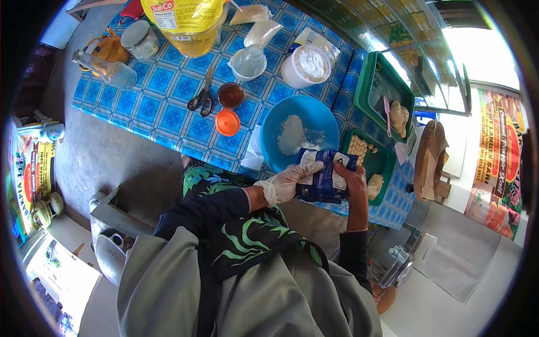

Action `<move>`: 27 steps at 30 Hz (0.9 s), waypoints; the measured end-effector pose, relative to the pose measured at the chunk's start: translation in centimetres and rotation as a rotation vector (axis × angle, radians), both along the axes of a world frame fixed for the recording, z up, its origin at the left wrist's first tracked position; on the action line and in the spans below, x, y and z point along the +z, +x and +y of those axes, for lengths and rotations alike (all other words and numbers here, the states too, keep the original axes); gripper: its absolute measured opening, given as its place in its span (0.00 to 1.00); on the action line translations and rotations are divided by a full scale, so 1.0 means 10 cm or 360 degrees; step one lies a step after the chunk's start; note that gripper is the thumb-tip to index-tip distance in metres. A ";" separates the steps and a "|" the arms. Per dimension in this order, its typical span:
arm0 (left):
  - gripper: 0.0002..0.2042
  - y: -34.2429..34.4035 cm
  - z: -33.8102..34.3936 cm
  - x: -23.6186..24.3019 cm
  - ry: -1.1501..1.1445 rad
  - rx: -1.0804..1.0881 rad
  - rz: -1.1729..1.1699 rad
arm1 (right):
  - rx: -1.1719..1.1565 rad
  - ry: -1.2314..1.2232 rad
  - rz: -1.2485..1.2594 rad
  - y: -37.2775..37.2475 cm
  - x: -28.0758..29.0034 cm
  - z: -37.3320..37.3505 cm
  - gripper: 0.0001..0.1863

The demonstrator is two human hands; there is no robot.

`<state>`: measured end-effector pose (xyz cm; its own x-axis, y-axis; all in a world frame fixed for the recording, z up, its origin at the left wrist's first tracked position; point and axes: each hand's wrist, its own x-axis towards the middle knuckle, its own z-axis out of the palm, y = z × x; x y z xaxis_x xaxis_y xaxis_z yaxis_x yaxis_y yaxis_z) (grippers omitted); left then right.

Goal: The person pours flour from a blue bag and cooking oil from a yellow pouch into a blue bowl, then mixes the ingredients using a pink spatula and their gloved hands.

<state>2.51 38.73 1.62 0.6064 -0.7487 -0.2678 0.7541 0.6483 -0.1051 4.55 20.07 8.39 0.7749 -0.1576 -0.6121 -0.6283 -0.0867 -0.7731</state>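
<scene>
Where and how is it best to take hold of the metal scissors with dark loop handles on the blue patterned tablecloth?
The dark loop handles of the metal scissors seem the best part to grip, coming from the person's near-left side. The handles lie toward the person, the blades point away, and a brown round container sits close on the right.

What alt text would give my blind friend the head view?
A gloved left hand and bare right hand hold a blue packet at the rim of a blue bowl holding white powder. Green trays stand to the right.
</scene>
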 end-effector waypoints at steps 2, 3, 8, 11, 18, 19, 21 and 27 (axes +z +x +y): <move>0.19 0.04 0.05 0.07 -0.0086 -0.0007 0.0039 | 0.0024 -0.0164 0.0007 0.01 0.04 0.03 0.17; 0.19 0.05 0.07 0.11 -0.0170 -0.0014 0.0080 | 0.0049 -0.0325 0.0017 0.02 0.08 0.08 0.17; 0.17 0.02 0.02 0.03 -0.0067 -0.0002 0.0043 | 0.0568 -0.0385 0.0077 0.17 0.34 0.31 0.21; 0.17 0.02 0.00 0.02 -0.0052 -0.0006 0.0051 | 0.0595 -0.0222 0.0073 0.19 0.32 0.30 0.24; 0.17 0.00 -0.03 -0.03 -0.0063 -0.0022 0.0048 | 0.0416 -0.0318 0.0098 0.18 0.20 0.22 0.25; 0.17 0.00 -0.05 -0.05 -0.0064 -0.0015 0.0047 | 0.0423 -0.0319 0.0096 0.19 0.21 0.23 0.25; 0.17 0.00 -0.07 -0.06 -0.0031 0.0007 -0.0003 | 0.0349 -0.0330 0.0091 0.18 0.22 0.24 0.26; 0.16 0.04 -0.03 0.05 -0.0037 0.0030 -0.0038 | 0.0136 -0.0414 0.0096 0.12 0.16 0.11 0.20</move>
<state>2.89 38.48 2.12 0.6262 -0.7432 -0.2358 0.7444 0.6598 -0.1024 5.78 21.17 10.00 0.7558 -0.2507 -0.6049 -0.6541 -0.3321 -0.6796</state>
